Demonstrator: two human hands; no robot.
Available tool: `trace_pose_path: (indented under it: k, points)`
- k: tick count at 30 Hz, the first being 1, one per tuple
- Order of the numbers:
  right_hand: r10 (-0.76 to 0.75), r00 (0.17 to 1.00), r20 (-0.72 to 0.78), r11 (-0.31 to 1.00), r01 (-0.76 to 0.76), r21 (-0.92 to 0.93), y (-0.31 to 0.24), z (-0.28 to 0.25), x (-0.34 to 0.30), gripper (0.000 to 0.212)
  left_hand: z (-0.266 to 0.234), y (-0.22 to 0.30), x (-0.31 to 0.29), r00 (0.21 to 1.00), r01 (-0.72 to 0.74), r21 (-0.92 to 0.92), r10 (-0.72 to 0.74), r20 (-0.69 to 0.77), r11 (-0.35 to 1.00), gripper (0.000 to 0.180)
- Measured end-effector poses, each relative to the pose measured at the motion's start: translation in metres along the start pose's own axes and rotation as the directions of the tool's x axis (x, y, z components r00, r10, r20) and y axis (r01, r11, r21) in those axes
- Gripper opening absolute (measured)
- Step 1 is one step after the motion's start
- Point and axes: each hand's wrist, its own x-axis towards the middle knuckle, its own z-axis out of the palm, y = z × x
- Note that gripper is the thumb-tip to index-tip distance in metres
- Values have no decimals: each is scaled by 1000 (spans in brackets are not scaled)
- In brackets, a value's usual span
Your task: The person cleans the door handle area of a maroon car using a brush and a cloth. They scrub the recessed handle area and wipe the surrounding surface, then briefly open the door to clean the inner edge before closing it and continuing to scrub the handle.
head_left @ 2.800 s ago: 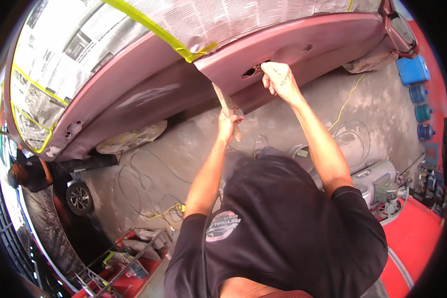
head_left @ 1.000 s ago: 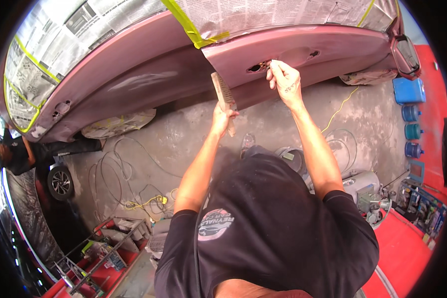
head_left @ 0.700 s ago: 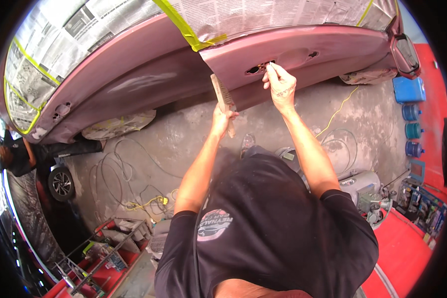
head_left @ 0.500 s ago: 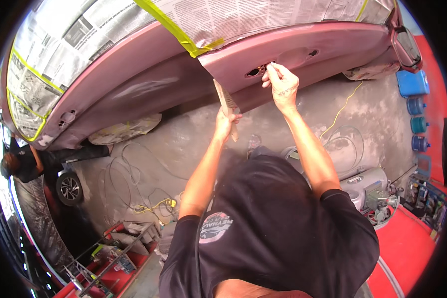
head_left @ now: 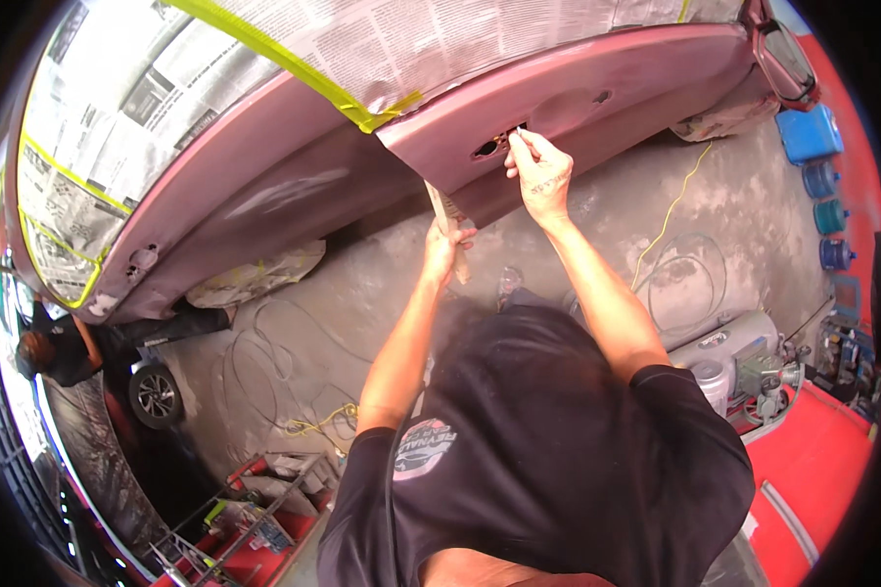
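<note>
A pink-primed car door (head_left: 578,98) stands partly open before me, with dark handle openings in its outer skin. At the handle opening (head_left: 486,149), my right hand (head_left: 540,178) is closed in a pinch, its fingertips at the right end of the hole. What they pinch is too small to make out. My left hand (head_left: 443,249) is closed around a flat tan strip (head_left: 440,207) with faint print on it, held at the door's rear edge. The strip's upper end touches or passes behind that edge; I cannot tell which. Newspaper (head_left: 460,54) and yellow-green masking tape (head_left: 294,64) cover the windows above.
Hoses and a yellow cord (head_left: 671,215) lie on the concrete floor. An air compressor (head_left: 729,342) and red surface are at right, near blue water jugs (head_left: 822,179). A metal rack (head_left: 240,519) stands lower left. Another person (head_left: 64,347) is near a wheel (head_left: 156,395) at far left.
The view has shifted slightly, so the car sits further left and the door edge lower. Both hands keep their places, the right at the handle opening and the left on the tan strip.
</note>
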Motion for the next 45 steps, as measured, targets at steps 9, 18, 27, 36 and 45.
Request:
trace_pose_path:
  k: [9,18,27,36,45]
  points:
    - [121,992,20,986,-122,110,-3,-2,-2,18,7,5,-10,998,59,-56,-59,13,997,48]
    - [169,971,172,976,-189,110,-11,-19,7,22,11,11,-13,996,86,3,-86,8,996,45]
    - [49,978,204,980,-8,-198,-17,-19,9,25,5,8,-4,999,46,8,-46,12,999,41]
    - [229,875,426,973,-219,-74,-21,-34,32,31,1,4,4,999,24,24,-24,29,999,40]
    - [262,862,434,962,-196,-191,-26,-22,39,32,3,5,10,999,30,6,-30,21,1000,40]
